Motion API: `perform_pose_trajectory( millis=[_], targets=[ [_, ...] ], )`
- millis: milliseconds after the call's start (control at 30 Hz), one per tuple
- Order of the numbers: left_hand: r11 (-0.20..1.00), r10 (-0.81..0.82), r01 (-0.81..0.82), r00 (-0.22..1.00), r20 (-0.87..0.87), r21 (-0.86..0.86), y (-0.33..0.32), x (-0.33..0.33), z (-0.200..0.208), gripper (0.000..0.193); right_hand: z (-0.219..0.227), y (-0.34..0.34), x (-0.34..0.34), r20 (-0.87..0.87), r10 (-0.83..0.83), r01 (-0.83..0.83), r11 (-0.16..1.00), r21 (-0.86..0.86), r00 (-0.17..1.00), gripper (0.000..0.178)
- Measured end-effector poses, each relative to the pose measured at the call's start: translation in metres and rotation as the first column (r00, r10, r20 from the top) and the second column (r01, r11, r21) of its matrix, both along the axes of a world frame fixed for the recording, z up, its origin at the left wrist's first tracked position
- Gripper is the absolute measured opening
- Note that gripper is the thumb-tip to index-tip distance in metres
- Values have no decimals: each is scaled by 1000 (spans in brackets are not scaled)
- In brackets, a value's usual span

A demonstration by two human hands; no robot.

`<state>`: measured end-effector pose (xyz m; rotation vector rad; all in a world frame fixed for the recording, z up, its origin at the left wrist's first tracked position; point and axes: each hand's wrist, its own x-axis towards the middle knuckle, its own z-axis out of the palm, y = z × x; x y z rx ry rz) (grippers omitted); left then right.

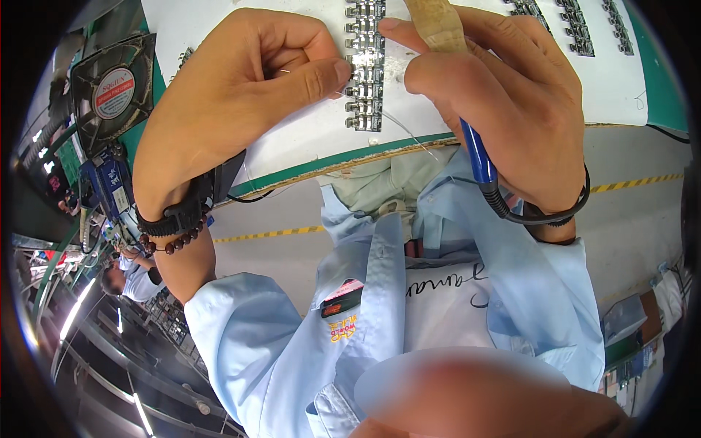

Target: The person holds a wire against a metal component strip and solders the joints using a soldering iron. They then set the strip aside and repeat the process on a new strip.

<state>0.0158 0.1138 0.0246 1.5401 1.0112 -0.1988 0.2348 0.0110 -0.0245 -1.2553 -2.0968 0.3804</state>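
A strip of shiny metal connector parts (364,69) lies upright in the view on white paper (613,95). My left hand (226,95) is closed at its left side, thumb and forefinger pinched on a thin silvery wire (407,130) that looks like solder. The wire's loose end trails past the strip toward the table edge. In my right hand (511,102) is a soldering iron with a blue handle (478,155) and a tan wrapped grip (436,25). The right forefinger reaches to the strip's right side. The iron's tip is out of view.
Several similar metal strips (577,29) lie at the far right of the paper. A black square fan (113,91) stands at the left. The iron's black cord (537,217) loops by my right wrist. The green table edge (307,175) runs nearest me. Another person (135,277) is in the left background.
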Motion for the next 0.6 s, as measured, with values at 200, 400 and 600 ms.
perform_pose_trajectory(
  millis=[200,400,600],
  targets=[
    [999,-13,14,1000,-6,35,-3,3,1,19,-2,1,0,2,3,-3,1000,-9,1000,24],
    [1000,16,-16,999,-28,10,-4,6,2,19,-2,0,-1,-4,-2,2,1000,-19,1000,24],
    [999,33,-33,999,-14,-9,-3,6,0,18,-2,0,-2,-8,-4,4,1000,-29,1000,24]
  ],
)
